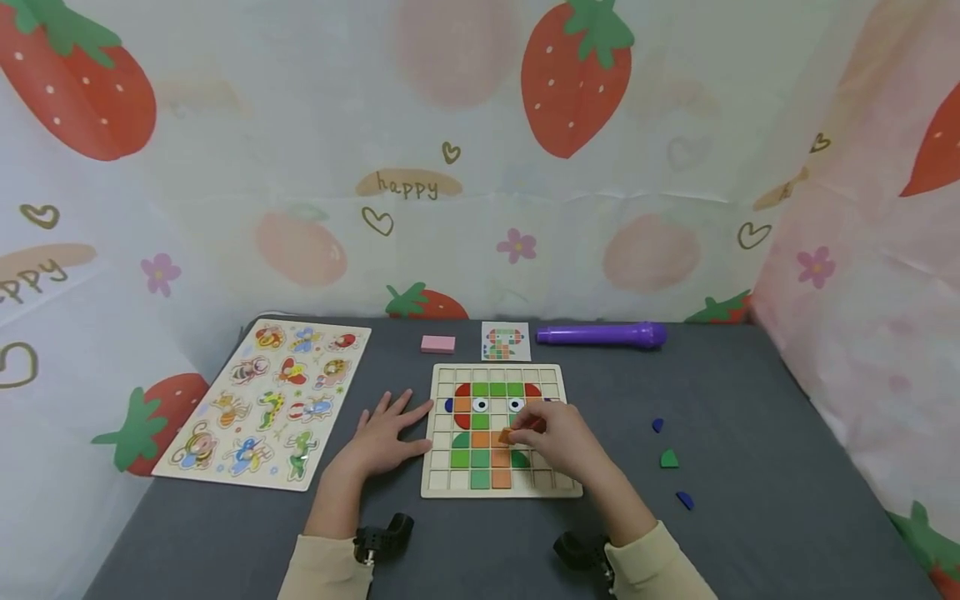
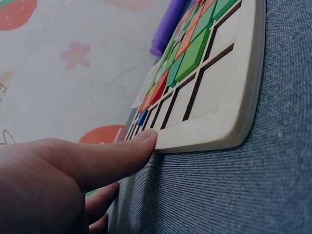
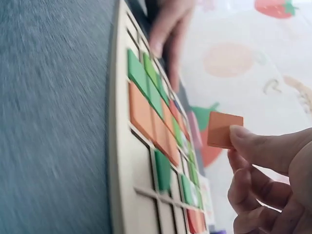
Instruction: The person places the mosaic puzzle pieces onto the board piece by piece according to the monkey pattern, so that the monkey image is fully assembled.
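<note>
A pale wooden grid board (image 1: 442, 481) lies mid-table, with red, green, orange and blue pieces and two eye pieces set in its cells. Between thumb and fingers, my right hand (image 1: 558, 433) pinches an orange square tile (image 3: 220, 129). In the right wrist view the tile shows apart from the board. My left hand (image 1: 386, 435) lies with fingers spread at the board's left edge. Its thumb (image 2: 141, 141) touches the rim in the left wrist view.
A pattern card (image 1: 506, 342) stands behind the board, between a pink block (image 1: 438, 344) and a purple microphone-like stick (image 1: 600, 335). An insect picture board (image 1: 273, 400) lies left. On the right are a green piece (image 1: 669, 459) and two blue pieces, one nearer the front (image 1: 685, 500).
</note>
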Motion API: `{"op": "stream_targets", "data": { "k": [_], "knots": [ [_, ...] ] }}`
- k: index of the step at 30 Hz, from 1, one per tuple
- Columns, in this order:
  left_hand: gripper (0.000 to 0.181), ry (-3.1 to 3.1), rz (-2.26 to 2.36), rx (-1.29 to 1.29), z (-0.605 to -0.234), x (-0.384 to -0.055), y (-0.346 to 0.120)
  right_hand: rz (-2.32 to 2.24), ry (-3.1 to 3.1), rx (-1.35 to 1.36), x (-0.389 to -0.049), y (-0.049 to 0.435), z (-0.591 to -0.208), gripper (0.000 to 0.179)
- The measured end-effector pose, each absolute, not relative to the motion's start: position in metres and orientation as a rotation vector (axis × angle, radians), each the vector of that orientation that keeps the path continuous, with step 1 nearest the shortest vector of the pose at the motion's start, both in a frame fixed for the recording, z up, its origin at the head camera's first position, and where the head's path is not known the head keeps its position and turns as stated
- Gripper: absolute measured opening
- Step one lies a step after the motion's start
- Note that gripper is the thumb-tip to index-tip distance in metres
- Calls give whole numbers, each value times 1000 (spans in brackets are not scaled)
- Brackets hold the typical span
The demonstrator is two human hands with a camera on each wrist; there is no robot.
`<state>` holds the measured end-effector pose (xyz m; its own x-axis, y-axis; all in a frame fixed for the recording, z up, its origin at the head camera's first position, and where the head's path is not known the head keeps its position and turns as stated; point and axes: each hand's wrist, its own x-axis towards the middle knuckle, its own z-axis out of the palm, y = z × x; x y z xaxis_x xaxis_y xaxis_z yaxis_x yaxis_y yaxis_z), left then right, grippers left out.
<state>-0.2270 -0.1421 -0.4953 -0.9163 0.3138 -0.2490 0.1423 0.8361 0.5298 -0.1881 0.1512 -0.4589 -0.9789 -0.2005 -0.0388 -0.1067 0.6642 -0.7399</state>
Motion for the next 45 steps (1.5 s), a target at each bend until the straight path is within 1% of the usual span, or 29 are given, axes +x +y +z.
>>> {"op": "stream_targets", "data": {
  "k": [8,23,30,38,45],
  "knots": [
    [70,2694,748,370,-498,-228,-140,-1227,2692,-360,-190,128,-468,5],
    [69,2707,737,383,-495,-227,-142,-1077,2749,-524,-183,95,-481,7],
    [69,2706,735,382,-494,-227,-143,-959,2773,-546,-181,88,-484,5],
    [68,2714,739,385,-495,-226,-144,-878,2791,-599,-178,81,-485,9],
    [68,2715,739,386,-496,-226,-144,-921,2763,-569,-179,90,-482,6]
  ]
}}
